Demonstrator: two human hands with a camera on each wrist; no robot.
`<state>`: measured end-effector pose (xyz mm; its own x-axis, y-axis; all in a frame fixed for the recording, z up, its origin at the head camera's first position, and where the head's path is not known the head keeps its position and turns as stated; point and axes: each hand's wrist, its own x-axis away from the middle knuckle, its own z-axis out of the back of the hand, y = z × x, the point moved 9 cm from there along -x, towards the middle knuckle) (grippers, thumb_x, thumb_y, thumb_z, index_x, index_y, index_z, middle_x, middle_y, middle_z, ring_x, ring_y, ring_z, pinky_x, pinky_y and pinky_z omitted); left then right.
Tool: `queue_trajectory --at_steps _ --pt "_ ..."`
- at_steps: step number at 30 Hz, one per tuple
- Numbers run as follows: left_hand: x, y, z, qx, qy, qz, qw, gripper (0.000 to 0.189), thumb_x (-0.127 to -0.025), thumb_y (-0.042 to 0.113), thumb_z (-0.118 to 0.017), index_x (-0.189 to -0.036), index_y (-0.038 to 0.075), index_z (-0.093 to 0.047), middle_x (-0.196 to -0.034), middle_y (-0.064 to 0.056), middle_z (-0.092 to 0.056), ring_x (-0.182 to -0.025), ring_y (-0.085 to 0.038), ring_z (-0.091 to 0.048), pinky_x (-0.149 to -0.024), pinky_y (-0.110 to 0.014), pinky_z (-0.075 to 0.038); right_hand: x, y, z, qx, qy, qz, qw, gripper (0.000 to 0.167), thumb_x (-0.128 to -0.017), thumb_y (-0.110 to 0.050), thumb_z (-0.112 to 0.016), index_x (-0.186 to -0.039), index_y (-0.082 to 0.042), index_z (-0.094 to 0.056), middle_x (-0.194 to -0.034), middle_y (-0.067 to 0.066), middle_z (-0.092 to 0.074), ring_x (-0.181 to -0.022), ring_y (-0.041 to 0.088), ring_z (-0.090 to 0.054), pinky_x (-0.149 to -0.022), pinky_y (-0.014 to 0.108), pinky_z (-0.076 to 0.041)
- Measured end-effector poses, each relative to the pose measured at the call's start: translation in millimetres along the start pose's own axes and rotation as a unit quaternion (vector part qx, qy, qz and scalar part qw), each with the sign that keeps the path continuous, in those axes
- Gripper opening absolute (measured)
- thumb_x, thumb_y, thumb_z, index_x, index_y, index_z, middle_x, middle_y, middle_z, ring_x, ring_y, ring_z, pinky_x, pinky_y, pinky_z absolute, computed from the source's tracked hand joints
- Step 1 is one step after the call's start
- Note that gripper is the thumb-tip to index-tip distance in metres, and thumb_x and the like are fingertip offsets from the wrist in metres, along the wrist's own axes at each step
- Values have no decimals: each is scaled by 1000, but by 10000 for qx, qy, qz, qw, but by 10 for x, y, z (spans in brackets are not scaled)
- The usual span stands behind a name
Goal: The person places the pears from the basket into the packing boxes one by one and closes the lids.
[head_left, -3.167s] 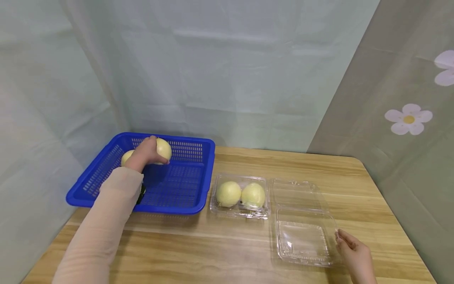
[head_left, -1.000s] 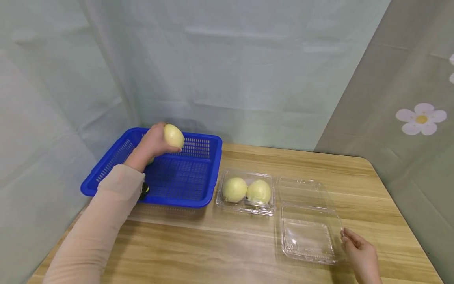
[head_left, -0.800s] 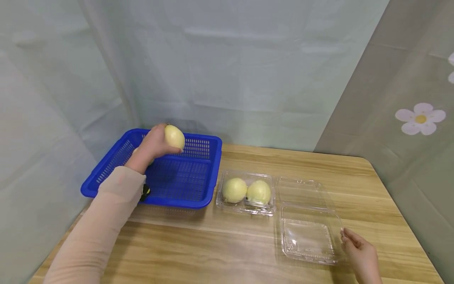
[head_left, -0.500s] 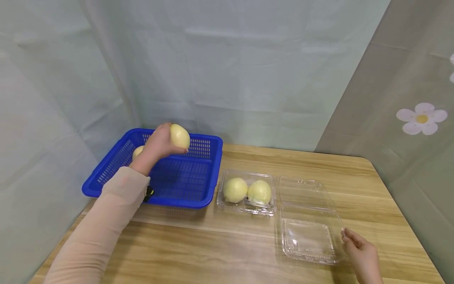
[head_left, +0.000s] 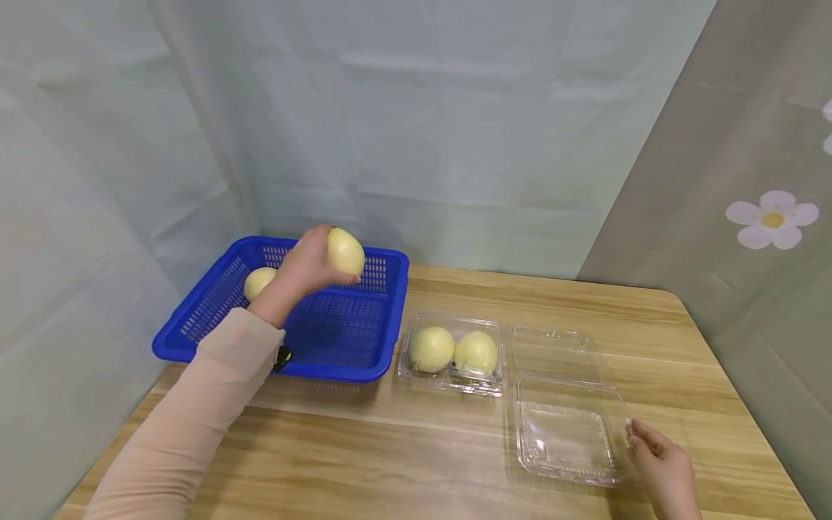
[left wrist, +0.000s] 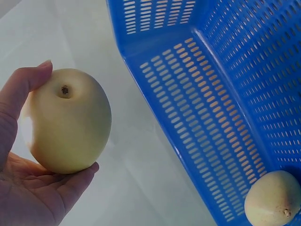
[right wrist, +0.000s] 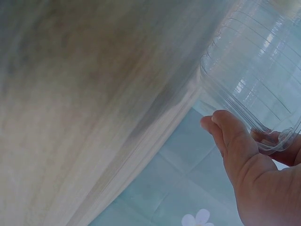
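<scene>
My left hand (head_left: 308, 266) grips a pale yellow pear (head_left: 347, 253), raised over the back of the blue plastic basket (head_left: 385, 325). In the left wrist view, thumb and fingers wrap the held pear (left wrist: 70, 125), its dark-centred dimple showing. Another pear (head_left: 258, 282) lies in the basket near its left side, partly behind my wrist. At the right, my right hand (head_left: 664, 466) pinches the edge of an open clear plastic clamshell box (head_left: 564, 437) with nothing inside. The right wrist view shows the fingers on the box's rim (right wrist: 270, 147).
Between basket and open box stands a second clear clamshell (head_left: 416, 386), holding two pears (head_left: 432, 349) side by side. Everything rests on a wood-grain table (head_left: 364, 462). Pale cloth (head_left: 416, 144) hangs close behind the table and along both sides.
My left hand has lifted the pear out of the basket and moved it slowly right, uncovering the pear at the left. My right hand keeps its hold on the box.
</scene>
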<state>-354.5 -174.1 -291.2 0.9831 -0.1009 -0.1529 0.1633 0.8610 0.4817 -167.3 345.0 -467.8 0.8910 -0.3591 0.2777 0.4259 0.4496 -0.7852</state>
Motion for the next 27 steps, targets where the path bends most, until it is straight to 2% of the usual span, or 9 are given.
queue_trajectory --at_steps 4,6,10,11,13,20,22,27 --pt "11 30 -22 62 -64 -13 10000 96 -66 30 -83 -136 -12 -33 -127 -33 -46 -114 -46 -47 -94 -58 -42 -11 -6 5 81 -12 34 10000 45 -98 -6 -40 -138 12 -34 -138 24 -40 -81 -18 -50 -74 7 -49" --pt "19 45 -29 95 -90 -23 9999 96 -66 30 -83 -136 -12 -33 -127 -33 -47 -114 -46 -48 -93 -58 -42 -16 -10 2 152 -46 51 9999 45 -98 -7 -40 -138 12 -34 -138 24 -40 -88 -9 -58 -74 8 -50" --pt "34 107 -33 176 -105 -105 9997 96 -65 29 -82 -137 -13 -33 -128 -33 -46 -115 -46 -47 -94 -58 -41 -23 -14 -9 276 -117 81 9995 45 -98 -7 -40 -138 12 -34 -138 25 -39 -102 9 -63 -76 12 -52" --pt "36 126 -34 193 -101 -133 9997 96 -65 29 -82 -137 -13 -33 -128 -33 -47 -114 -46 -48 -94 -58 -42 -25 -14 -7 289 -95 83 9995 45 -98 -7 -40 -138 12 -34 -138 25 -40 -101 8 -63 -76 12 -52" --pt "39 163 -42 239 -99 -186 9995 96 -65 30 -82 -137 -12 -34 -128 -33 -47 -114 -45 -48 -94 -58 -42 -26 -11 -3 266 -51 81 9996 45 -98 -7 -40 -138 12 -35 -138 25 -41 -94 -1 -61 -76 12 -52" --pt "69 286 -82 405 -141 -287 9987 97 -66 31 -82 -139 -10 -33 -129 -30 -48 -114 -42 -50 -93 -56 -43 -21 -20 2 264 -26 97 9996 44 -98 -7 -41 -138 12 -36 -138 24 -41 -88 -9 -58 -74 9 -51" --pt "82 326 -80 434 -123 -320 9985 96 -65 31 -82 -138 -9 -34 -129 -29 -49 -113 -42 -50 -92 -56 -44 -18 -21 6 245 18 104 9996 44 -97 -7 -41 -137 12 -37 -137 24 -42 -82 -16 -52 -73 7 -50" --pt "121 424 -76 537 -69 -416 9977 93 -64 30 -82 -136 -9 -38 -126 -27 -51 -111 -40 -52 -91 -55 -45 -14 -17 11 271 35 103 9996 44 -97 -8 -42 -137 11 -38 -136 23 -43 -80 -17 -51 -71 5 -48"
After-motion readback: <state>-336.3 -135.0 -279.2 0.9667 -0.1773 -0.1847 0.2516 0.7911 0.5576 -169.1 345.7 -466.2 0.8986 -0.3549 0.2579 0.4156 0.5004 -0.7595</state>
